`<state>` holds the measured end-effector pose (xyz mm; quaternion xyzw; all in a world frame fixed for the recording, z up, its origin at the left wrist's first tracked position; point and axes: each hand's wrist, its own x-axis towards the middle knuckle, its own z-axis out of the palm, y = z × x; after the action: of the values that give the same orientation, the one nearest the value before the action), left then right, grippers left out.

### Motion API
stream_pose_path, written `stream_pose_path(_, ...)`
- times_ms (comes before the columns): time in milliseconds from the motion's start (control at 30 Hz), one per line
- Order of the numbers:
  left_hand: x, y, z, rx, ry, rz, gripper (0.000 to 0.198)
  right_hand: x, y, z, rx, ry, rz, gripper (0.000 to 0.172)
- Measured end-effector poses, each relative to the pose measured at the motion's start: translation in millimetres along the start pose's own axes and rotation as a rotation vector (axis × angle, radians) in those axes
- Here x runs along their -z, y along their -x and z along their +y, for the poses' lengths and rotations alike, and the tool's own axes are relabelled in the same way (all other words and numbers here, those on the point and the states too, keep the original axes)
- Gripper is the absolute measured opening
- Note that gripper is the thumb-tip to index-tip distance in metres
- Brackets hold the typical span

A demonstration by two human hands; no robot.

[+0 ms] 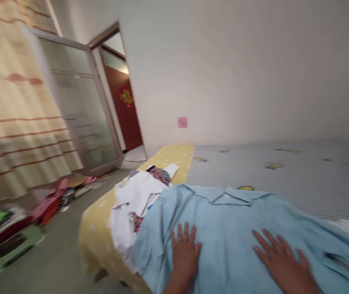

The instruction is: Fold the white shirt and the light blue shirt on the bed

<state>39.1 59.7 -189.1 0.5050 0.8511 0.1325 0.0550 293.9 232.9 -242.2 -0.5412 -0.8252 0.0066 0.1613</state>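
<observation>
My left hand lies flat on a light blue button-up shirt, fingers spread. My right hand rests on the same shirt further right, also flat with its fingers apart. Neither hand grips the cloth. The shirt is spread on a bed, its collar toward the far side. Just left of it is a crumpled white garment, with a bit of patterned cloth and a striped piece at its far end. The bed has a yellow sheet and a grey striped cover with yellow prints.
Left of the bed, a cluttered floor holds a pink bag and a green stool-like object. Beyond stand a striped curtain and a glass door. A white wall with a pink switch runs behind the bed.
</observation>
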Motion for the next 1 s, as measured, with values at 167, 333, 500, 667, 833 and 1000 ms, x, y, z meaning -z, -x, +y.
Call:
stream_pose_path(167,15.4,-25.0,0.7,-0.018,-0.111,-0.029,0.046,14.8,-0.9,-8.4,-0.003,0.117,-0.015,0.055)
stream_pose_path(333,60.4,-64.4,33.2,-0.229,-0.11,0.177,0.043,19.7,3.9,-11.9,0.004,0.077,0.032,0.052)
stream_pose_path(500,55.8,-133.0,72.7,-0.325,-0.159,0.1,0.061,7.7,3.9,-5.3,0.025,0.017,0.062,0.05)
stream_pose_path(667,25.5,-193.4,87.3,-0.24,-0.037,0.001,0.053,-4.8,2.2,4.3,0.039,-0.014,0.056,0.05)
stream_pose_path(833,19.4,-207.6,91.0,-0.185,0.171,0.105,0.047,-14.0,2.1,14.2,0.068,-0.02,0.049,0.051)
stream_pose_path(1000,40.7,-175.2,87.7,-0.276,0.46,0.177,0.052,-9.8,2.3,13.0,0.067,-0.01,0.049,0.051)
